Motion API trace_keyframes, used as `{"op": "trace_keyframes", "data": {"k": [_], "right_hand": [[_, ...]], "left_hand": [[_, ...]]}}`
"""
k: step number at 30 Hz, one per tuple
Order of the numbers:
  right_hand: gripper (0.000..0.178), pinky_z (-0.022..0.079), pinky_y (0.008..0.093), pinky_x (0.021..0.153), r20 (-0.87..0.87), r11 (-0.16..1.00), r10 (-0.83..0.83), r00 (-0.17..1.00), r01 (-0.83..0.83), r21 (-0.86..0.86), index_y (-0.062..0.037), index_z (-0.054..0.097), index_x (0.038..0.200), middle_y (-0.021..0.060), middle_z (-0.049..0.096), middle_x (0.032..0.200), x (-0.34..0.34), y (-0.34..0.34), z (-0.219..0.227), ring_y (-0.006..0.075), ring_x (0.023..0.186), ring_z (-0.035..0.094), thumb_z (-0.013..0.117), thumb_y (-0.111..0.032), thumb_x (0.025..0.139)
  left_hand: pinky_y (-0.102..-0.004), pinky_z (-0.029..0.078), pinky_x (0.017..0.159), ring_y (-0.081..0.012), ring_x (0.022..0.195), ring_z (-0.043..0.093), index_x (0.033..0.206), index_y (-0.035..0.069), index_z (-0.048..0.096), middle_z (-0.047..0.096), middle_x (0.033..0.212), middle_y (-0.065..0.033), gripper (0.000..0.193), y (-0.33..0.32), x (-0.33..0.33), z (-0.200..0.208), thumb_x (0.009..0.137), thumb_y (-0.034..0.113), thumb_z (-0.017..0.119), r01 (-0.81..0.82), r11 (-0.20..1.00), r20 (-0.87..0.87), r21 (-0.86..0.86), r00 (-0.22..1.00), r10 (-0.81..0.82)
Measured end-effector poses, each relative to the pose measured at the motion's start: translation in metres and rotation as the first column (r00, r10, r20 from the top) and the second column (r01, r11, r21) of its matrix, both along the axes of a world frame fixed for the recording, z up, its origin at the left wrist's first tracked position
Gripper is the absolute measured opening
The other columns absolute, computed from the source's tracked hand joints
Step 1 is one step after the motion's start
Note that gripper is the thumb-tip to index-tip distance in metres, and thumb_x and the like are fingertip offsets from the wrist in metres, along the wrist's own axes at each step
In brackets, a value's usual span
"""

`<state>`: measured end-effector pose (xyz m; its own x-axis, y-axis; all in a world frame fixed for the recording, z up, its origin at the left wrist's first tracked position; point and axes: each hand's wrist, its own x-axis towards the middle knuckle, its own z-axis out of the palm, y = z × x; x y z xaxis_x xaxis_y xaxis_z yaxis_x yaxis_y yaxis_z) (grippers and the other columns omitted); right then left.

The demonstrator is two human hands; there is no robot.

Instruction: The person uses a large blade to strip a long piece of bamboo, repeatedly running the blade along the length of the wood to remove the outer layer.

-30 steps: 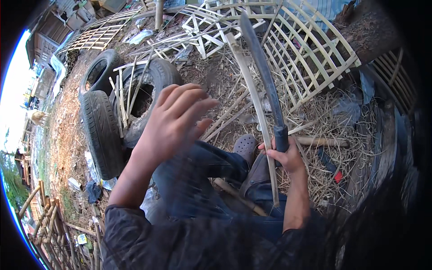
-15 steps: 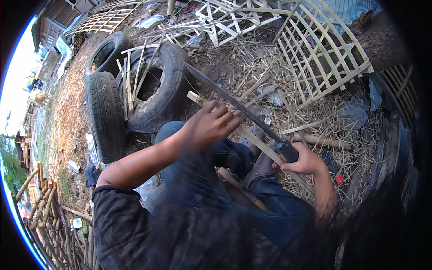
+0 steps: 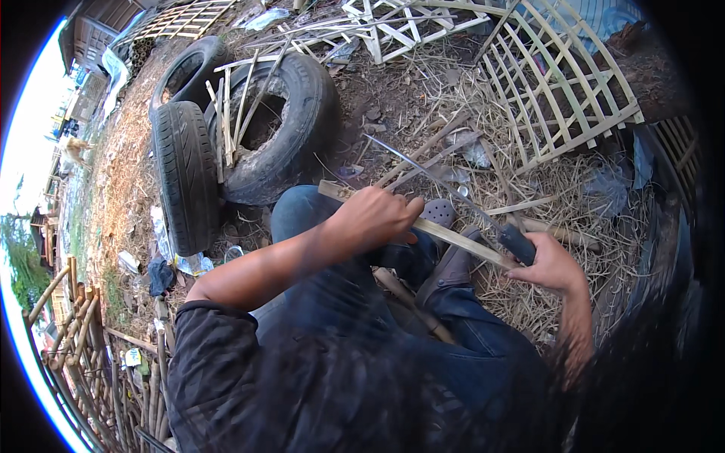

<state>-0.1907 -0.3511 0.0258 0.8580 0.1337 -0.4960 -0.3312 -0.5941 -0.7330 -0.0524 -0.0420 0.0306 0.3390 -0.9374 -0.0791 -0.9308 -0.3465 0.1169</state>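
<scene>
My left hand (image 3: 375,215) is closed around a pale split bamboo strip (image 3: 464,241), which slants from above my knee down to the right. In my right hand (image 3: 557,264) is a long knife (image 3: 434,179), gripped by its dark handle. Its thin blade points away to the upper left, over the ground and above the strip, and looks nearly edge-on. The strip's lower right end meets the fingers of my right hand; whether they grip it is hard to tell. Below the strip are my jeans-clad legs and a perforated clog (image 3: 438,214).
Old tyres (image 3: 321,113) lie at the left, with bamboo strips (image 3: 240,106) leaning on one. A bamboo lattice panel (image 3: 559,90) stands at the upper right. Shavings (image 3: 483,181) litter the ground near a thick bamboo piece (image 3: 578,234). A pole fence (image 3: 83,332) runs at lower left.
My right hand and the knife have moved right, toward the strip's lower end, which earlier stuck out past that hand. The blade has turned and shows narrower. The whole view has shifted slightly.
</scene>
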Motion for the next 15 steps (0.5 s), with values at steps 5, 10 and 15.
{"op": "trace_keyframes", "data": {"k": [5,10,15], "right_hand": [[0.039,0.048,0.0331,0.068,0.109,0.986,0.031,0.994,-0.012,-0.168,0.0047,0.063,0.096,0.0122,0.065,0.072,0.003,-0.008,0.010,0.0198,0.067,0.062,0.078,-0.009,0.062],[0.040,0.048,0.0346,0.067,0.113,0.985,0.013,0.993,0.007,-0.173,0.0035,0.063,0.098,0.0155,0.065,0.075,0.003,-0.015,0.023,0.0231,0.069,0.062,0.077,-0.008,0.062],[0.040,0.048,0.0354,0.069,0.128,0.979,0.070,0.989,-0.044,-0.201,0.0024,0.064,0.098,0.0173,0.065,0.076,0.011,-0.015,0.037,0.0257,0.069,0.063,0.077,-0.007,0.061]], "left_hand": [[-0.0389,0.048,0.079,-0.0254,0.095,0.062,0.105,0.006,0.050,0.060,0.094,-0.0101,0.060,0.002,-0.008,0.010,0.067,0.045,0.076,-0.046,0.999,-0.013,-0.029,0.999,0.046],[-0.0487,0.030,0.106,-0.0304,0.119,0.049,0.134,0.011,0.044,0.055,0.116,-0.0120,0.089,0.027,0.005,0.066,0.061,0.045,0.080,-0.228,0.956,0.098,-0.185,0.964,0.249],[-0.0435,0.036,0.102,-0.0327,0.116,0.050,0.135,0.010,0.043,0.056,0.118,-0.0135,0.093,0.055,0.034,0.065,0.057,0.040,0.083,-0.271,0.953,0.000,-0.138,0.962,0.274]]}}
